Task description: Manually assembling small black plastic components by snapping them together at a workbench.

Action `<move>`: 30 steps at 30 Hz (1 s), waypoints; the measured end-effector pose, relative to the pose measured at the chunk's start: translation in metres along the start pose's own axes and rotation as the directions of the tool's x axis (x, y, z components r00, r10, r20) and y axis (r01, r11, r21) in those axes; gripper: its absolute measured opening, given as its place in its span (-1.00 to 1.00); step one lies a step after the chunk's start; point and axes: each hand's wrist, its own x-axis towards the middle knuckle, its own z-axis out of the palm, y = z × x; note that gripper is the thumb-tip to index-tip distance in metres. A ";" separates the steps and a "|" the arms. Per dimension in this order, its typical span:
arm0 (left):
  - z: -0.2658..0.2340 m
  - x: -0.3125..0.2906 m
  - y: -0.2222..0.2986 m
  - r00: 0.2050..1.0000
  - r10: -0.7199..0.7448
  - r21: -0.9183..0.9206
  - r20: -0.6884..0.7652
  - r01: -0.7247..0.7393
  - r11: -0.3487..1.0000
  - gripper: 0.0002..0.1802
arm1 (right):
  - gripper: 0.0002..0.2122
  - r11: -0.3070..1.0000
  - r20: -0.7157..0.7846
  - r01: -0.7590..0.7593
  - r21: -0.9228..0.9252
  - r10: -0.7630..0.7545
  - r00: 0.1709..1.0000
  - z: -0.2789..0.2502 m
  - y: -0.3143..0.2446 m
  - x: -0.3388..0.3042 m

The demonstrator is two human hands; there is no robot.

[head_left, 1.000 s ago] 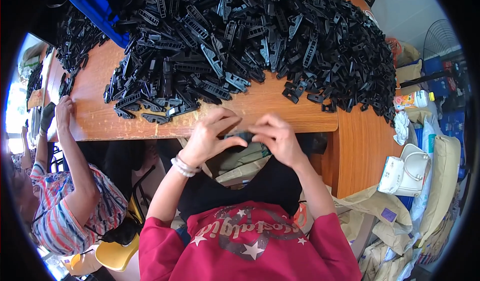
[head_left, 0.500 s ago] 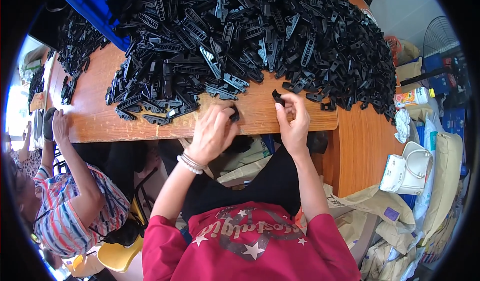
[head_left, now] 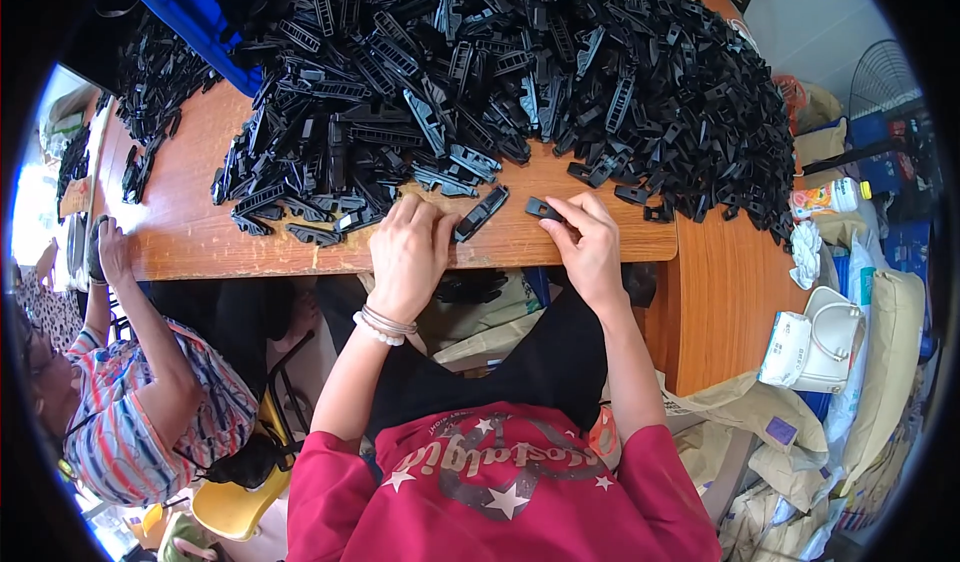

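Note:
My left hand (head_left: 408, 252) is closed on the lower end of a long black plastic part (head_left: 481, 213), which slants up to the right just above the table edge. Between the thumb and fingers of my right hand (head_left: 588, 246) is a small black plastic block (head_left: 542, 208) with a recess in it. The two pieces are apart, with a strip of bare wood between them. Beyond my hands lies a big heap of black plastic parts (head_left: 400, 92), some long and ladder-like, with smaller pieces towards the right.
The wooden table (head_left: 610, 247) ends close to my lap, with a lower wooden panel (head_left: 725, 302) at right. A blue bin (head_left: 190, 22) tilts over the heap. A co-worker in a striped shirt (head_left: 165, 412) sits at left. Paper sacks (head_left: 885, 362), a white bag (head_left: 830, 342) and a bottle (head_left: 835, 196) stand right.
The long part has come into view beside my left hand, turned from a mostly hidden position. My right hand has lowered its block slightly and moved it left, tilting it flatter.

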 end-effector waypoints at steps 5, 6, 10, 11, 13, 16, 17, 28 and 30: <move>0.003 0.002 0.016 0.991 0.118 0.041 0.065 -0.121 0.992 -0.75 | -0.76 0.981 0.067 -0.075 0.177 0.064 0.996 -0.006 -0.006 0.001; 0.006 0.000 0.011 0.986 0.143 -0.055 0.081 -0.139 0.989 -0.75 | -0.76 0.965 0.130 -0.086 0.248 0.055 0.990 -0.008 -0.008 0.002; 0.004 0.002 0.004 0.980 0.154 -0.211 0.125 -0.125 0.969 -0.77 | -0.76 0.963 0.259 -0.074 0.259 0.004 0.966 -0.011 -0.002 0.005; 0.004 0.004 0.003 0.977 0.161 -0.230 0.143 -0.125 0.965 -0.78 | -0.76 0.971 0.298 -0.045 0.234 -0.028 0.954 -0.012 -0.001 0.007; 0.004 0.005 0.001 0.973 0.171 -0.264 0.153 -0.126 0.956 -0.78 | -0.74 0.975 0.297 0.008 0.221 -0.075 0.952 -0.010 0.000 0.009; 0.006 0.006 0.002 0.968 0.200 -0.317 0.155 -0.143 0.938 -0.78 | -0.74 0.970 0.258 0.184 0.158 -0.220 0.941 0.002 -0.009 0.014; 0.007 0.007 0.002 0.965 0.218 -0.335 0.145 -0.159 0.929 -0.78 | -0.74 0.970 0.256 0.186 0.155 -0.221 0.941 0.003 -0.009 0.013; -0.003 0.023 -0.001 0.927 0.325 0.135 0.190 -0.352 0.926 -0.73 | -0.88 0.866 -0.172 0.186 -0.464 -0.294 0.940 -0.014 0.014 0.030; -0.002 0.022 0.005 0.892 0.374 0.043 0.255 -0.397 0.917 -0.74 | -0.88 0.820 -0.133 0.210 -0.532 -0.326 0.936 -0.011 0.023 0.033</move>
